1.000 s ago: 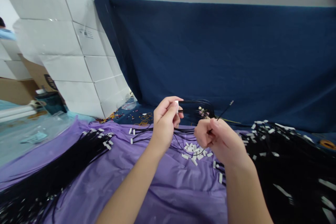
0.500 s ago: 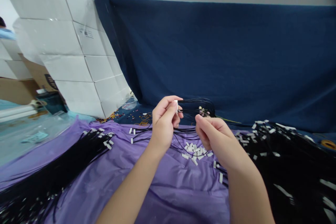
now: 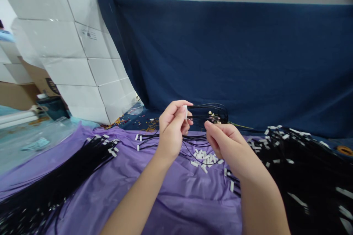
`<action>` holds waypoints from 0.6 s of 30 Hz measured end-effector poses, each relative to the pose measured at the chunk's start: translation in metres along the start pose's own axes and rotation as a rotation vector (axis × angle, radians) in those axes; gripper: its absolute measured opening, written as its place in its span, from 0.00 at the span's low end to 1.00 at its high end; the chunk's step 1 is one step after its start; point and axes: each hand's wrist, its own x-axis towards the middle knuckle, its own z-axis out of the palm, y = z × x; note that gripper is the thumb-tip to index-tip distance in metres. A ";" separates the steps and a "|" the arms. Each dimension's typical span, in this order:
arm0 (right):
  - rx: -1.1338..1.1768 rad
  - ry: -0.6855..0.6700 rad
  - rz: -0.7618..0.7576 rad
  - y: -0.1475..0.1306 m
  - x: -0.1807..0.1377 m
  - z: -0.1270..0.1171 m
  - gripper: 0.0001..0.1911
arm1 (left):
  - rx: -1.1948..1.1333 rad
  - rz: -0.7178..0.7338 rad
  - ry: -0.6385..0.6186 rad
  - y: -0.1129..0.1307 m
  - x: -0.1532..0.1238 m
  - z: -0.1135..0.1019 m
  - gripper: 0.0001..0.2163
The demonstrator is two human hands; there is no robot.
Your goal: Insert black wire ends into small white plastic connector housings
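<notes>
My left hand (image 3: 172, 125) pinches a small white block (image 3: 185, 112) between thumb and fingers, with thin black cords (image 3: 212, 105) running rightward from it and looping round behind my right hand. To its right, my right hand (image 3: 220, 136) is closed in a pinch; what its fingertips hold, if anything, is too small to make out. Loose white blocks (image 3: 205, 158) lie in a heap on the purple cloth (image 3: 190, 194) below both hands. More black cords with white ends (image 3: 139, 137) stretch across the cloth behind my left wrist.
A thick bundle of black cords (image 3: 60, 170) lies at the left, and a large black pile with white pieces (image 3: 303, 176) at the right. White boxes (image 3: 74, 69) are stacked at the left. A dark blue cloth (image 3: 220, 51) hangs behind. Beads and rubber bands (image 3: 151, 125) lie further back.
Both hands stay almost in place, still pinching. The cord loop beyond them reaches slightly further right, and the whole view has shifted a little.
</notes>
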 end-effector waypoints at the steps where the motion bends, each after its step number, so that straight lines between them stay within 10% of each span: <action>1: 0.003 -0.003 0.003 0.000 0.000 0.000 0.30 | 0.002 0.004 -0.002 0.000 0.000 0.000 0.08; 18: 0.032 -0.003 0.018 -0.002 -0.002 0.000 0.31 | 0.039 0.078 -0.059 -0.002 0.000 0.000 0.08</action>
